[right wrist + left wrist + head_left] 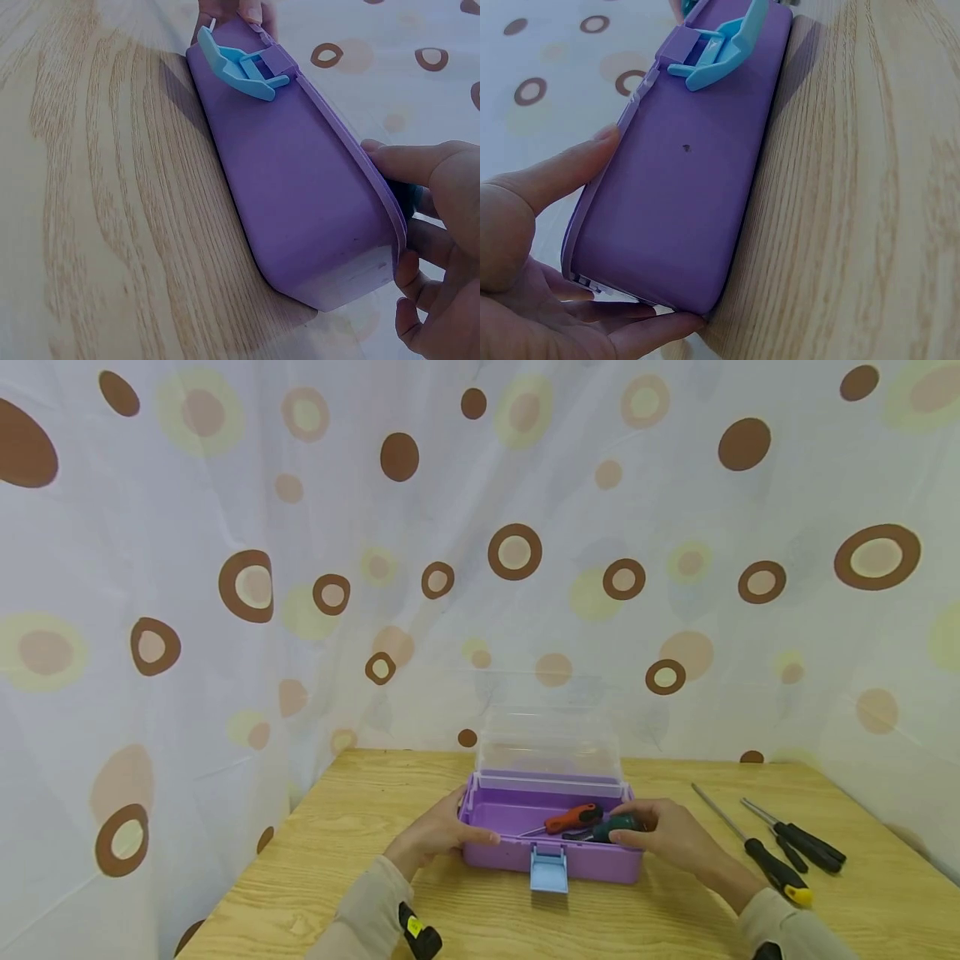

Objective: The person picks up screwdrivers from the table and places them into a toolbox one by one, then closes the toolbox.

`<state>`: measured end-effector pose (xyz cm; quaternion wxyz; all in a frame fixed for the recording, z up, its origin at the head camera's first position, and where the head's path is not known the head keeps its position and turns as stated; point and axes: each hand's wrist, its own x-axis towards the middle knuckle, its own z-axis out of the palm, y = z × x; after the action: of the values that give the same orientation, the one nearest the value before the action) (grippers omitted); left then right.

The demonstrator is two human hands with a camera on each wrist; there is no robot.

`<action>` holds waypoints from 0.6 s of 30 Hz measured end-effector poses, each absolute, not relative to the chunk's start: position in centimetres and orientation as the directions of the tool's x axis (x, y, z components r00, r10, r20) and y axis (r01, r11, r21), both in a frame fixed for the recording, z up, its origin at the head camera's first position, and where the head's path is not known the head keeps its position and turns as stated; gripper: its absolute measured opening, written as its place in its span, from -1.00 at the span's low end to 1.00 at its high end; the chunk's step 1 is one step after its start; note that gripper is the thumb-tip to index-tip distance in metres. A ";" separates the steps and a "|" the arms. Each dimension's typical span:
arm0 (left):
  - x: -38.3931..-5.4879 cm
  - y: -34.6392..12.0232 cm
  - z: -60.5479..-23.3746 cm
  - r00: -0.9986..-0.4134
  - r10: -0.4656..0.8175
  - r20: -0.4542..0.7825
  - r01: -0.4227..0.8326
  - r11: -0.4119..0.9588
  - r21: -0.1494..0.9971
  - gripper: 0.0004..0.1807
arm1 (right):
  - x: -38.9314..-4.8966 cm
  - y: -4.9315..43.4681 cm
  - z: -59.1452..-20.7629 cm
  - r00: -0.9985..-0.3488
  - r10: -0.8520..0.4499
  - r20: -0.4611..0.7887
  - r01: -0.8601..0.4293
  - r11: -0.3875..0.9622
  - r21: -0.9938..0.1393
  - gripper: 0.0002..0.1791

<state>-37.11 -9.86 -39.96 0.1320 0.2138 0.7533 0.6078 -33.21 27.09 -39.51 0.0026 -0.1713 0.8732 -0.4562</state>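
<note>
A purple toolbox (498, 856) with a clear lid (551, 739) stands open on the table, its light blue latch (549, 870) hanging at the front. Inside lie a red-and-black screwdriver (573, 818) and a dark green-handled screwdriver (603, 831). My left hand (438, 835) grips the box's left end, thumb along the front rim and fingers about the side. At the right end, my right hand (671, 835) pinches the green handle between thumb and fingers. In the right wrist view the box wall hides most of that green handle (405, 196).
Right of the box, a long screwdriver (772, 864) with a black-and-yellow handle lies on the wooden table (405, 777). Beyond it are more black-handled screwdrivers (813, 843). A dotted curtain (450, 510) hangs behind the table and along its sides.
</note>
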 end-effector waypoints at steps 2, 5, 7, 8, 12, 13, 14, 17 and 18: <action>-37.1 -9.7 -39.9 -0.876 0.479 0.059 0.161 0.174 0.971 0.18 | -33.1 27.1 -39.5 -0.939 -0.309 0.149 -0.302 0.537 -0.788 -0.42; -37.1 -9.7 -40.0 -0.880 0.472 0.055 0.158 0.182 0.970 0.17 | -33.1 27.1 -39.4 -0.936 -0.320 0.147 -0.309 0.545 -0.779 -0.42; -37.1 -9.8 -40.1 -0.882 0.468 0.051 0.155 0.186 0.970 0.17 | -33.0 27.1 -39.5 -0.935 -0.321 0.152 -0.315 0.551 -0.773 -0.43; -37.1 -9.8 -40.1 -0.883 0.467 0.051 0.155 0.186 0.970 0.16 | -33.0 27.1 -39.5 -0.936 -0.316 0.155 -0.315 0.556 -0.769 -0.44; -37.1 -9.8 -40.1 -0.881 0.470 0.054 0.158 0.183 0.970 0.17 | -33.0 27.2 -39.5 -0.934 -0.320 0.160 -0.323 0.561 -0.762 -0.45; -37.1 -9.8 -40.1 -0.880 0.471 0.055 0.159 0.182 0.970 0.17 | -33.0 27.2 -39.5 -0.931 -0.328 0.160 -0.327 0.555 -0.765 -0.45; -37.1 -9.8 -40.1 -0.880 0.472 0.056 0.159 0.181 0.971 0.18 | -33.0 27.3 -39.5 -0.927 -0.339 0.161 -0.334 0.548 -0.767 -0.44; -37.1 -9.7 -40.1 -0.877 0.476 0.063 0.167 0.179 0.970 0.19 | -33.1 27.5 -39.3 -0.916 -0.362 0.170 -0.351 0.524 -0.776 -0.45; -37.1 -9.7 -40.0 -0.878 0.475 0.064 0.168 0.180 0.969 0.19 | -33.1 27.6 -39.2 -0.916 -0.360 0.177 -0.355 0.520 -0.777 -0.46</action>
<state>-37.06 -9.74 -40.03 0.1272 0.2121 0.7575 0.6041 -33.10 27.60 -39.25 0.0033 -0.2050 0.8718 -0.4448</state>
